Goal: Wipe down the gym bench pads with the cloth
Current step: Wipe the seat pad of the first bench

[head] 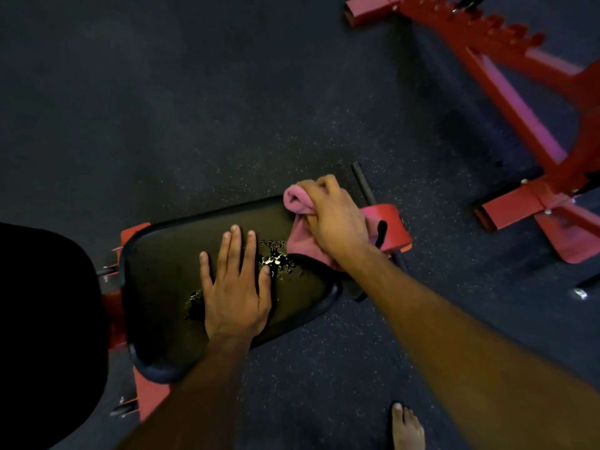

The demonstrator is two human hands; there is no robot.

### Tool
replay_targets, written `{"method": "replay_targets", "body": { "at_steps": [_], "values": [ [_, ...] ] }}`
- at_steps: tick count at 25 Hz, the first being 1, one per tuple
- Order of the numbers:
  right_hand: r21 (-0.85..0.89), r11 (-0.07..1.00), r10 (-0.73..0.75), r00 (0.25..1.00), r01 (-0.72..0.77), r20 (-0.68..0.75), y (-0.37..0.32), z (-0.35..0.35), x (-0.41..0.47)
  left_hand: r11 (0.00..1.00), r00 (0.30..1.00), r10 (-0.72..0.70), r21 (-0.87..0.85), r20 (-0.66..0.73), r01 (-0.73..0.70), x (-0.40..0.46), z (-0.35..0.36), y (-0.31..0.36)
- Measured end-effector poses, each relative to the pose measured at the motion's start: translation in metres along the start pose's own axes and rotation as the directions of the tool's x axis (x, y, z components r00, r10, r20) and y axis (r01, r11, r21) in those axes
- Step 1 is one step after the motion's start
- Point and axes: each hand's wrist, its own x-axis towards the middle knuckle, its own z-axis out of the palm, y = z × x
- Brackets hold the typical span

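Note:
A black seat pad [162,280] of a red-framed gym bench lies below me, with shiny wet droplets [276,259] near its middle. My left hand [235,287] rests flat on the pad with its fingers straight. My right hand [334,219] grips a bunched pink cloth [297,199] at the pad's far right end, and part of the cloth hangs under the hand onto the pad. A second black pad [42,319] fills the left edge.
The bench's red frame end [389,225] and a black bar [362,183] stick out beyond the cloth. A large red rack frame [519,92] stands at the upper right on the dark speckled rubber floor [194,92]. A bare foot [407,427] shows at the bottom.

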Motion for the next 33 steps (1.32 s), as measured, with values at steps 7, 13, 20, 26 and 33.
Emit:
{"method": "replay_targets", "body": {
  "at_steps": [7, 13, 20, 26, 33],
  "values": [
    [0.125, 0.985, 0.094, 0.973, -0.122, 0.212, 0.027, 0.011, -0.184, 1.0, 0.999, -0.007, 0.019, 0.042, 0.006, -0.001, 0.0, 0.001],
    [0.311, 0.902, 0.21, 0.934, -0.3, 0.29, 0.018, -0.008, -0.254, 0.999, 0.992, -0.002, 0.032, 0.126, -0.002, 0.001, -0.008, 0.002],
    [0.364, 0.919, 0.068, 0.97, -0.153, 0.235, -0.028, -0.077, -0.257, 0.994, 0.92, -0.005, -0.099, 0.393, 0.048, 0.005, -0.05, 0.002],
    [0.269, 0.919, 0.156, 0.894, -0.287, 0.42, -0.057, -0.122, -0.297, 0.985, 0.883, -0.069, -0.107, 0.465, 0.134, -0.134, -0.154, -0.05],
    [0.418, 0.898, -0.113, 0.843, -0.141, 0.525, -0.125, -0.221, -0.298, 0.914, 0.919, -0.248, -0.239, 0.308, 0.327, -0.256, -0.265, -0.035]
  ]
}}
